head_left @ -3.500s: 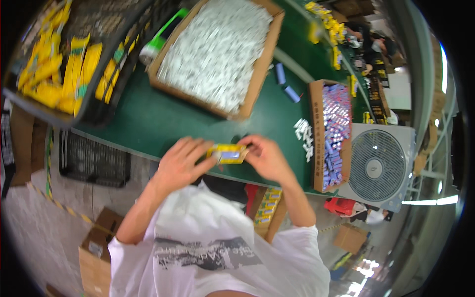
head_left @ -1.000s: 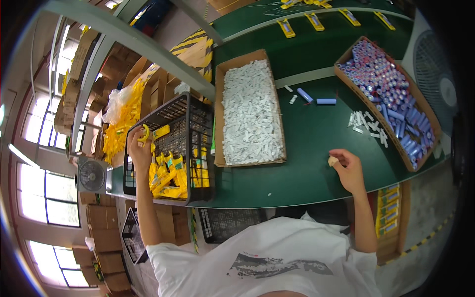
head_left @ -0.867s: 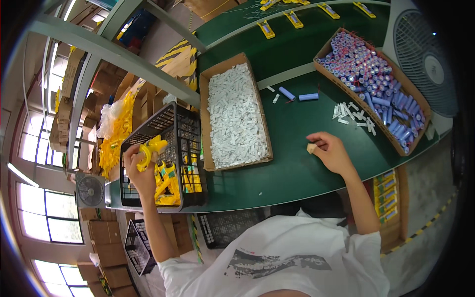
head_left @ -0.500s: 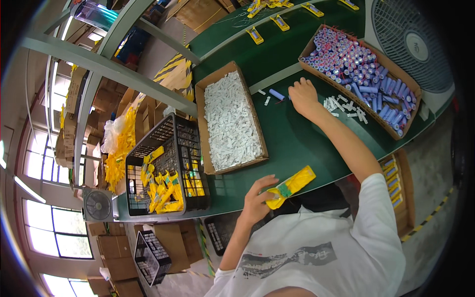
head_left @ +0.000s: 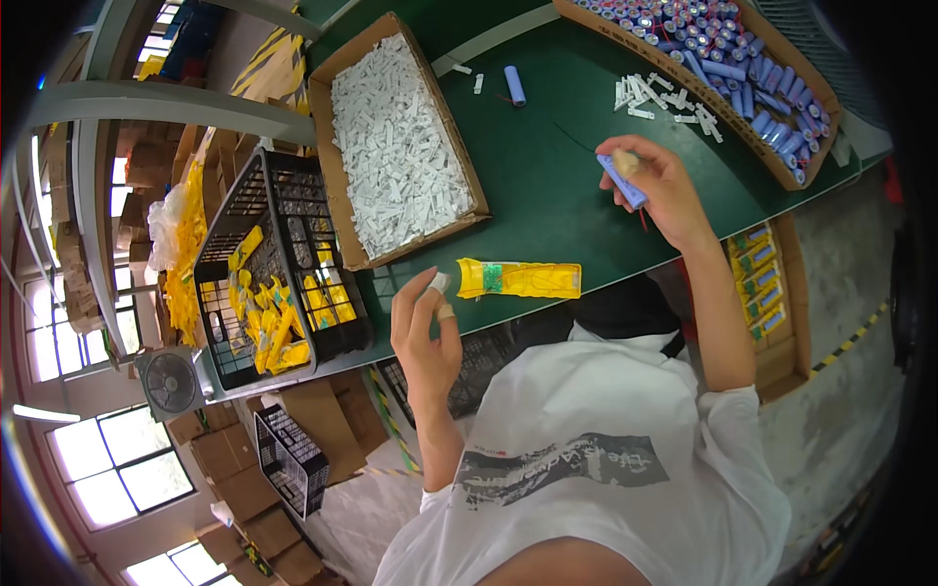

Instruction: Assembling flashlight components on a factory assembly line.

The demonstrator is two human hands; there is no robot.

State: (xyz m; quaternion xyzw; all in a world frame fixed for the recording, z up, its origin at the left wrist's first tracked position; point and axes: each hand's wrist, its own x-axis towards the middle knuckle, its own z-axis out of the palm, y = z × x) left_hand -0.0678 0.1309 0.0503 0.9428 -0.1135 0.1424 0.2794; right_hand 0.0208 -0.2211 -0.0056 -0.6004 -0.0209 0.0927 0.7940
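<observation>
My right hand (head_left: pixel 657 188) pinches a blue cylindrical battery cell (head_left: pixel 618 184) above the table; a dark wire trails from one end and a red wire from the other. On the near edge of the green table lies a yellow plastic casing (head_left: pixel 537 279), open side up, with a green circuit board (head_left: pixel 494 278) at its left end. My left hand (head_left: pixel 427 337) is just left of this casing, its fingers apart and a pale cover at one fingertip. Another blue cell (head_left: pixel 515 86) lies farther back on the table.
A cardboard box of small white strips (head_left: pixel 477 200) stands left of centre, beside a black crate (head_left: pixel 283 259) holding yellow casings. At the far right is a box of battery cells (head_left: pixel 674 70), with loose white strips (head_left: pixel 645 95) before it. Finished-looking yellow units (head_left: pixel 757 283) fill a low box at right.
My left hand has let go of the yellow casing, which now lies on the table. My right hand has come back nearer with a blue cell in it. The whole view has shifted.
</observation>
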